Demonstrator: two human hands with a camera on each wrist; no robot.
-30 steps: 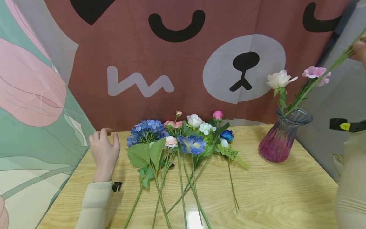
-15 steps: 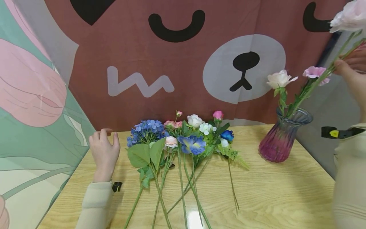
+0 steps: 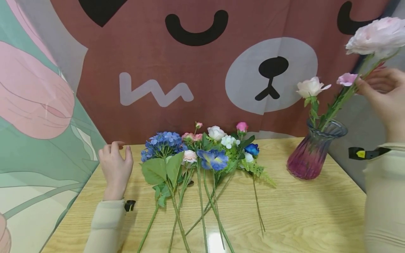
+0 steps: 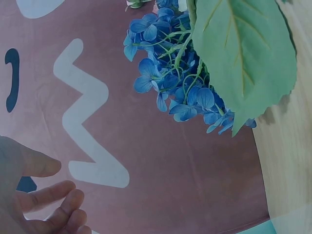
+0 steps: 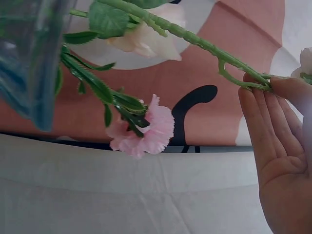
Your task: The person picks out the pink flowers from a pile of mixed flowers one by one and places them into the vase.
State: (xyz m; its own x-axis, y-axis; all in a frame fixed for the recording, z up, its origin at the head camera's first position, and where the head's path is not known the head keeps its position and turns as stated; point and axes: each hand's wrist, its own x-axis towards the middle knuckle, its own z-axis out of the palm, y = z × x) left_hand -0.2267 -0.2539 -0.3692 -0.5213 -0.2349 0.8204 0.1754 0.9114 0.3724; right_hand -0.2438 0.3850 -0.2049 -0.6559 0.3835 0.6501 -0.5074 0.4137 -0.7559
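Observation:
My right hand (image 3: 387, 93) pinches the green stem (image 5: 204, 45) of a large pale pink flower (image 3: 376, 37) between thumb and fingertips. The stem slants down into the mouth of a glass vase (image 3: 307, 154), clear blue-grey at the rim and magenta below. A cream rose (image 3: 310, 88) and a pink carnation (image 5: 146, 129) also stand in the vase. On the left of the table, my left hand (image 3: 115, 165) rests with loosely bent fingers and holds nothing. Nearest to it is a blue hydrangea (image 3: 164, 142), seen close up in the left wrist view.
Several artificial flowers lie mid-table, among them a blue-yellow iris (image 3: 213, 160), a white rose (image 3: 216, 133) and a blue rose (image 3: 252, 149), their stems pointing toward me. A bear-print cloth (image 3: 142, 116) hangs along the table's (image 3: 294, 218) back edge.
My right hand has come into view from the right and moved down and left toward the vase, bringing the pale pink flower lower. The left hand stays put.

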